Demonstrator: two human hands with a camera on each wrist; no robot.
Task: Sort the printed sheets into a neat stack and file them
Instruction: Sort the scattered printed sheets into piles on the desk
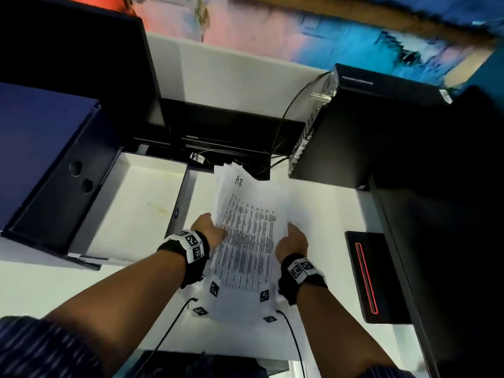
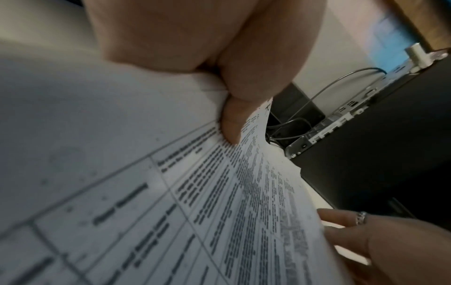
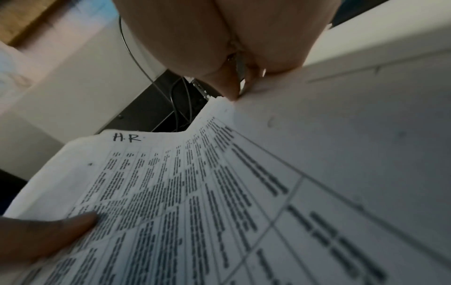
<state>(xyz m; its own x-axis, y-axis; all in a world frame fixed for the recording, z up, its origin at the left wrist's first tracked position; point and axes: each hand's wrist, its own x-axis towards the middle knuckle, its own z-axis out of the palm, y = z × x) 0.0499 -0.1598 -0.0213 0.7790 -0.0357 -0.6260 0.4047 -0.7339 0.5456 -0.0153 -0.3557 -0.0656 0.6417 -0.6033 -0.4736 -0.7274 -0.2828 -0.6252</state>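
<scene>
Head view, looking down: two forearms reach forward over a white counter (image 1: 321, 203), and between them is a bundle of printed sheets (image 1: 245, 241) covered in rows of small dark type, with "HR" handwritten near the far end. The bundle's long axis runs straight away from the person, near end toward the counter's front edge, far end toward the back edge where dark cables lie. It seems to be lifted and tilted rather than lying flat, though how far off the counter is hard to tell.

The left hand (image 1: 210, 230) holds the bundle's left long edge about midway along, and the left wrist view shows its thumb (image 2: 231, 123) pressed on top of the printed face, pinching it. The right hand (image 1: 293, 241) takes the right long edge at much the same place; in the right wrist view its fingers (image 3: 229, 84) curl onto the paper edge. So the sheets lie between the two hands, each equally near.

The sheets are not squared: edges fan out unevenly at the far end and near corners.

To the left, just beyond the left hand, an open drawer (image 1: 131, 208) with a pale floor sticks out of a dark cabinet (image 1: 49, 159). It sits nearest the left hand, and is probably where the stack belongs, once the edges are tapped level.
</scene>
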